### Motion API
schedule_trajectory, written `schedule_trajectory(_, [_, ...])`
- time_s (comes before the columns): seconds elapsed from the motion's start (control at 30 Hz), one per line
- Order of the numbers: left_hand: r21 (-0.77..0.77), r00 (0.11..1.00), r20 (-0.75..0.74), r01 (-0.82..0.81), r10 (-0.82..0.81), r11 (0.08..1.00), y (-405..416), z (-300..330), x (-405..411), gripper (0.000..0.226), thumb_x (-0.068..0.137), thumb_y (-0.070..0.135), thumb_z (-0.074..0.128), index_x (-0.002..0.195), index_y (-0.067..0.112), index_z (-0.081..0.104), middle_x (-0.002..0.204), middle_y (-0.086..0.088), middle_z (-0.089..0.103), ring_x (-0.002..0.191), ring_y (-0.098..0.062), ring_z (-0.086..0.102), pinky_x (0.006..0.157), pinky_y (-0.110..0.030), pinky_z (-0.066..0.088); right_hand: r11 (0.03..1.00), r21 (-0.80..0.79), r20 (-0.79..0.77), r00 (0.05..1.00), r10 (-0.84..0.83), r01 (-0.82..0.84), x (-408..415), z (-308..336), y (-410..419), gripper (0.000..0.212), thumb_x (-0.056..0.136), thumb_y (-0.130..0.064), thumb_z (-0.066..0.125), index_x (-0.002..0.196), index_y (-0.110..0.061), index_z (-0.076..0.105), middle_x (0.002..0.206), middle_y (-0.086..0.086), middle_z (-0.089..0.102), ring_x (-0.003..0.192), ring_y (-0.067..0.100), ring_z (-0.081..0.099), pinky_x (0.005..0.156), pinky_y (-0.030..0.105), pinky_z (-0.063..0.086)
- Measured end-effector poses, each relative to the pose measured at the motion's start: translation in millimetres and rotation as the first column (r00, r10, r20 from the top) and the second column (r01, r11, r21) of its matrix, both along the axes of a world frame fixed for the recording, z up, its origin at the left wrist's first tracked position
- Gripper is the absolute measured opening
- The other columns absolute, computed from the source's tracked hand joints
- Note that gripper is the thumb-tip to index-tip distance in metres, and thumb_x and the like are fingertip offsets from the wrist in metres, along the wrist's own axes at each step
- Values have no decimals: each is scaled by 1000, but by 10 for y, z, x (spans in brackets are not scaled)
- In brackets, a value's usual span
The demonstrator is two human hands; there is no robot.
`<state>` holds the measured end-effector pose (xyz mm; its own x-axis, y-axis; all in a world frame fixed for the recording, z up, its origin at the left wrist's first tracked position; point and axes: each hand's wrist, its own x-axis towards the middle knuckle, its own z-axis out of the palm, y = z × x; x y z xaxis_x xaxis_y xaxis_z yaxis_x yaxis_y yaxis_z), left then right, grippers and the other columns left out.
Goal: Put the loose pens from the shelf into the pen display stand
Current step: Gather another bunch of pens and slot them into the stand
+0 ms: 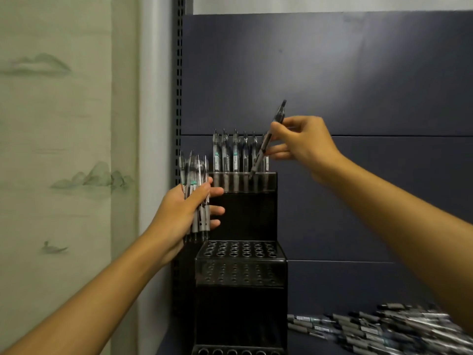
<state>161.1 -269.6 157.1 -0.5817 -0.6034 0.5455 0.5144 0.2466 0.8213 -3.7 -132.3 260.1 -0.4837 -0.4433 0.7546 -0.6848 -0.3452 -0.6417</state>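
A black tiered pen display stand stands on the shelf against the dark blue back panel. Its top tier holds a row of several upright pens; the middle tier shows open holes. My right hand pinches a single pen, tilted, with its tip at a hole on the right of the top tier. My left hand grips a bundle of several pens upright, just left of the stand.
A heap of loose pens lies on the shelf at the lower right. A slotted metal upright borders the shelf on the left, with a painted wall beyond it. The stand's lowest tier sits at the bottom edge.
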Motion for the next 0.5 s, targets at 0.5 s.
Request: schedule_trajectory(0.5, [-92,1000,22,-20,22,996,-163,-59,77,26,97,25,53,122,21,56,106,2,75,75,-18,73,62,-31,61,983,21,-137,975,-177,182,-122,190,-398,26,98,-23,61,118,-6,64,99,8,70,69,20,73,67,30,63])
